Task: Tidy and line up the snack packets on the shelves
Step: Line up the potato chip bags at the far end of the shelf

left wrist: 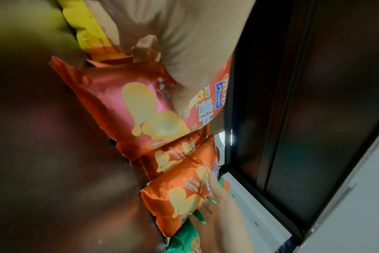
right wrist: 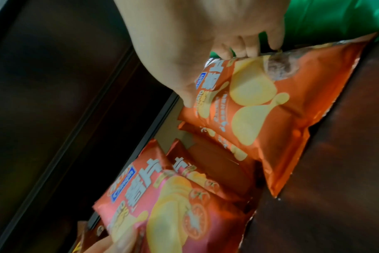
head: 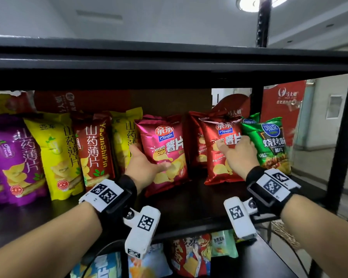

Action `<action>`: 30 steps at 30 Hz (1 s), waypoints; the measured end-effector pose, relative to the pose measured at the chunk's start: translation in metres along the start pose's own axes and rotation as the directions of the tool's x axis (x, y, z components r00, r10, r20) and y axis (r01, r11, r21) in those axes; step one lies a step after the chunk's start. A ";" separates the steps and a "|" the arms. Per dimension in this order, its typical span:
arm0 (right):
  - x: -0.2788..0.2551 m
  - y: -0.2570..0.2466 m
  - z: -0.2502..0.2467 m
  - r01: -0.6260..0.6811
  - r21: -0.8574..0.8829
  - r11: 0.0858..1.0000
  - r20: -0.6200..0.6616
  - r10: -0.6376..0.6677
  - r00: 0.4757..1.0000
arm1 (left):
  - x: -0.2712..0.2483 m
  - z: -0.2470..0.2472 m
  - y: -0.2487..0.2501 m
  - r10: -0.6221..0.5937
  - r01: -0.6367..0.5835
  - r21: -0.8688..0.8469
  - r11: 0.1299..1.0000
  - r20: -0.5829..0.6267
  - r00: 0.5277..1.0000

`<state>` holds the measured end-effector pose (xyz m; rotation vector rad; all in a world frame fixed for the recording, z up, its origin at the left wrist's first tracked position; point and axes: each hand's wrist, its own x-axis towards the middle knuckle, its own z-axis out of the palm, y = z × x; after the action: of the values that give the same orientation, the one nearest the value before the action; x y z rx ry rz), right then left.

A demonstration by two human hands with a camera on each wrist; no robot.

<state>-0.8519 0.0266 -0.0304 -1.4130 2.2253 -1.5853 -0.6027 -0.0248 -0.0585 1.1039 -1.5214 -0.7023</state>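
at the centre of the head view the left hand (head: 144, 167) is gripping the lower left edge of a glossy pink foil potato chip packet (head: 165, 149), thumb across its front and fingers behind it. right of centre, the right hand (head: 238, 151) is clasping the right edge of a shiny red foil chip packet (head: 221, 157), thumb on its front, just beside a green foil packet (head: 269, 145). both packets are standing on the dark shelf (head: 189, 203), slightly apart.
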 end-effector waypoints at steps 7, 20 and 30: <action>0.011 0.007 0.008 -0.115 0.223 0.968 0.149 0.083 0.985 | -0.008 -0.004 0.010 0.082 -0.084 -0.029 0.996 -0.053 0.995; 0.006 0.002 0.008 -0.089 0.426 0.900 0.193 0.006 0.981 | -0.022 -0.007 0.027 0.283 -0.247 0.162 0.955 -0.263 0.922; -0.073 -0.023 -0.042 0.187 0.625 0.758 0.166 -0.364 0.917 | -0.077 0.022 0.082 0.351 -0.328 -0.372 0.868 -0.006 0.936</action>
<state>-0.8169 0.1062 -0.0240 -1.6632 1.2167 -1.8049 -0.6468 0.0757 -0.0237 0.5167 -1.5077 -0.7403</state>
